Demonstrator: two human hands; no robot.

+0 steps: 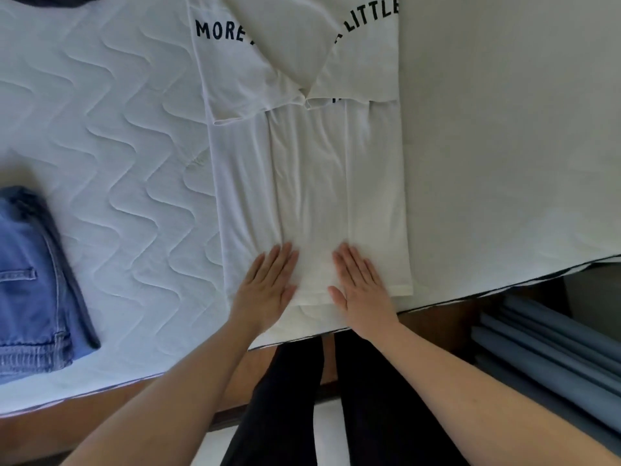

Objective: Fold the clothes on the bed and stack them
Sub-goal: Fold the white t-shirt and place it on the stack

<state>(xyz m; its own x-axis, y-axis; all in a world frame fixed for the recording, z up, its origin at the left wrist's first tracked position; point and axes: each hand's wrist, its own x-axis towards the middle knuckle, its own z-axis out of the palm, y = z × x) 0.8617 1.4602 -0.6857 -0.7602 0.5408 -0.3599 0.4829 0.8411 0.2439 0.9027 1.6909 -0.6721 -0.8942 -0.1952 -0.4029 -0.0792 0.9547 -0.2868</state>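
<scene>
White cotton T-shirt with black lettering [309, 169] lies sides-folded on the quilted white bed [117, 129] | left hand [268, 284], right hand [359, 284] flat, fingers straight, pressing hem | soft, limp; probably best pinched at hem corners

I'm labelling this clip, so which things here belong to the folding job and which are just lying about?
Part of the job:
- white T-shirt, sides folded in, both hands flat near its hem
- left hand
- right hand
- folded jeans
- dark garment at the top edge

Just lying about:
- blue-grey rolls beside the bed
</scene>
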